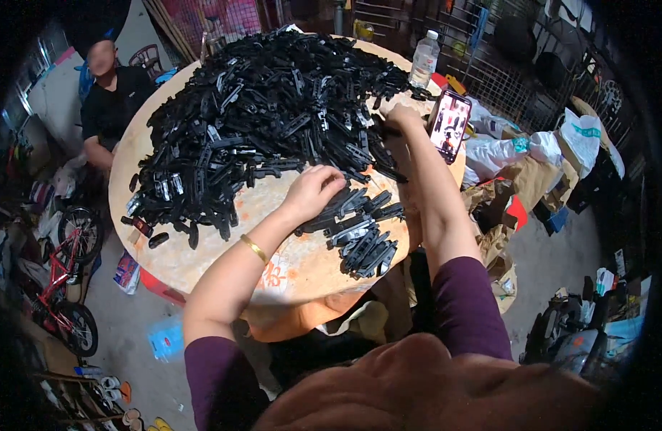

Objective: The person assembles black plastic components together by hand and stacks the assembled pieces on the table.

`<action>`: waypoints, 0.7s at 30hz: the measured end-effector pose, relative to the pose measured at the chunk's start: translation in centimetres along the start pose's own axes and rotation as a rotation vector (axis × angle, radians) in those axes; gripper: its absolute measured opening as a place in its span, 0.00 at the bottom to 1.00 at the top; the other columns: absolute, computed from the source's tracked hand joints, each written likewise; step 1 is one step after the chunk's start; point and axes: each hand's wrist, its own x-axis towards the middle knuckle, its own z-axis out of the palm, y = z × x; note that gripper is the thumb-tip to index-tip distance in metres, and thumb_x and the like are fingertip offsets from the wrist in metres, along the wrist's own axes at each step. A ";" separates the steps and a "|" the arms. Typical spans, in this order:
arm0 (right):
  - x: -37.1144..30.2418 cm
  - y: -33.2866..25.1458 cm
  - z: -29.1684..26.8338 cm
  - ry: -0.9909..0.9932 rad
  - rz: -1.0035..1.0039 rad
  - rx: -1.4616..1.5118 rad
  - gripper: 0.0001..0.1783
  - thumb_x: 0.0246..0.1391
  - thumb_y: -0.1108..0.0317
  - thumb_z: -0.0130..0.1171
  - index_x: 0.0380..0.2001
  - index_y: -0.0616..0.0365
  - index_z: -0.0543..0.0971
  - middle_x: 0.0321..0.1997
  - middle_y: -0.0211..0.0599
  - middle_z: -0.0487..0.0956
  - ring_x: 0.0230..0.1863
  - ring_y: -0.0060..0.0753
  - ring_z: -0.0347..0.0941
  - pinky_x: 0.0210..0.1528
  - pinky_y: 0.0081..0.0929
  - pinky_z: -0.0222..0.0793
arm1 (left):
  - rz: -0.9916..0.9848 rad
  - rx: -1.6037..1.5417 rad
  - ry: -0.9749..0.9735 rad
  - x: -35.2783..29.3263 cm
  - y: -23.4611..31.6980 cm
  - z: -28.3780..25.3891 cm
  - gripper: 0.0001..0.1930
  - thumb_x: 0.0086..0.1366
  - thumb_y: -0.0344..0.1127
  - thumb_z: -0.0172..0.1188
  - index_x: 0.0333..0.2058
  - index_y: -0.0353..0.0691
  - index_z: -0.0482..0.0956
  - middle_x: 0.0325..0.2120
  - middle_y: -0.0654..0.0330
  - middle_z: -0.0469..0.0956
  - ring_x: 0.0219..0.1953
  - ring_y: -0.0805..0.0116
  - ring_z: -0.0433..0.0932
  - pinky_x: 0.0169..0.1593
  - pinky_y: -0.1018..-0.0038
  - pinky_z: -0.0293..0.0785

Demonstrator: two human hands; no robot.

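Observation:
A big heap of narrow black plastic pieces [273, 108], some with shiny silvery parts, covers much of the round table [255, 205]. My left hand [313, 192] is over the near side of the heap, its fingers curled in toward the thumb; whatever is between them is too small to make out. To its right lies a smaller group of the same pieces [360, 233], many set side by side. My right hand [404, 116] reaches to the heap's right edge, fingers bent down among black pieces there. Its fingertips are partly hidden.
A phone [449, 123] with a lit screen leans at the table's right edge, near a clear bottle [424, 59]. Another person [115, 93] sits at the far left. White sacks and brown paper [518, 161] lie right of the table. A red bicycle [61, 269] stands left.

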 end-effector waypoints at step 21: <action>-2.7 -2.1 -0.1 0.008 0.236 0.207 0.34 0.50 0.40 0.46 0.56 0.48 0.67 0.66 0.42 0.52 0.67 0.48 0.43 0.61 0.53 0.45 | -0.023 0.021 0.022 -0.8 -0.3 -0.7 0.11 0.57 0.39 0.56 0.34 0.37 0.76 0.30 0.55 0.75 0.37 0.57 0.72 0.42 0.68 0.68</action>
